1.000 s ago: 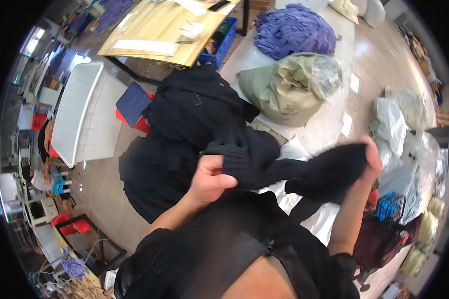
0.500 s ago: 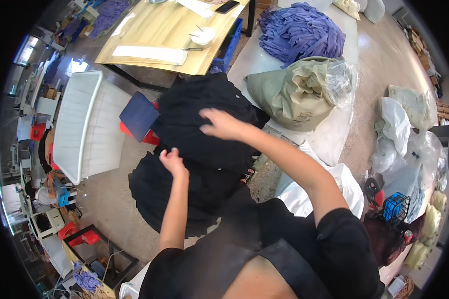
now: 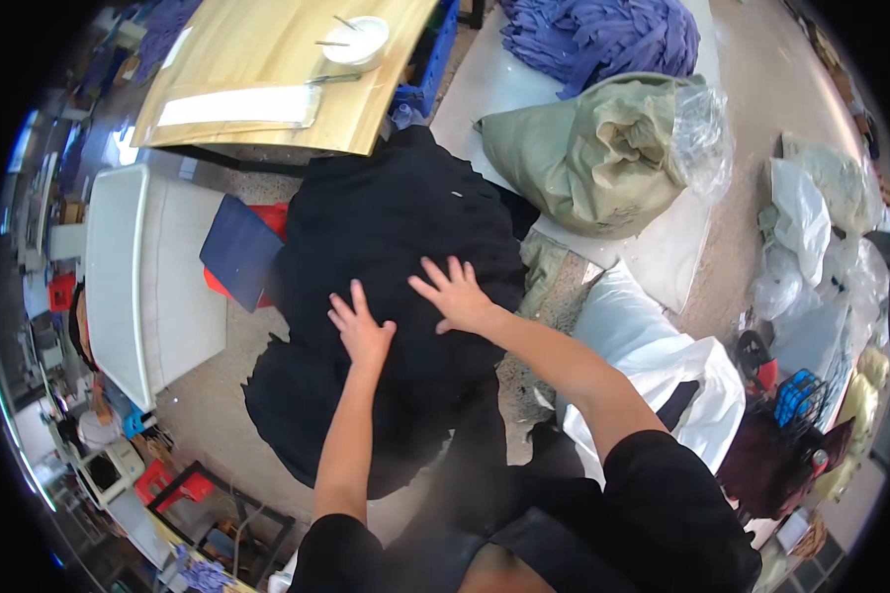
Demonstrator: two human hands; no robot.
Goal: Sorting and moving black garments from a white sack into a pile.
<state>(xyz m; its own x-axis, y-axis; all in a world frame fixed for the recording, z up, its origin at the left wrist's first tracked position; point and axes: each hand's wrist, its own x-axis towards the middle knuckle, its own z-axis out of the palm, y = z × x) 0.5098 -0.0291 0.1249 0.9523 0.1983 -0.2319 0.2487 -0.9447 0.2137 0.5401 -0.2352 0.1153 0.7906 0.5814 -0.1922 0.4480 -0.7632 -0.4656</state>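
A large heap of black cloth (image 3: 386, 217) lies before me, spreading from the wooden table's near edge down towards my body. My left hand (image 3: 362, 334) rests on the middle of it, palm down with fingers spread. Just to its right, my right hand (image 3: 455, 296) also lies flat on the black cloth, its fingers apart. Neither hand grips anything. What lies under the cloth is hidden. A dark blue board-like piece (image 3: 239, 251) over a red stool (image 3: 270, 219) touches the heap's left side.
A white tub (image 3: 146, 296) stands at left. Ahead is a wooden table (image 3: 237, 59) with a white bowl (image 3: 356, 44) and a paper strip (image 3: 235, 107). Right of the heap sit a khaki sack (image 3: 583, 158), purple fabric strips (image 3: 603, 40) and a white bag (image 3: 633, 346).
Both hands have come down onto the black cloth with fingers spread; the right moved lower and towards me. My view has shifted, and the cloth looks flatter and more spread out.
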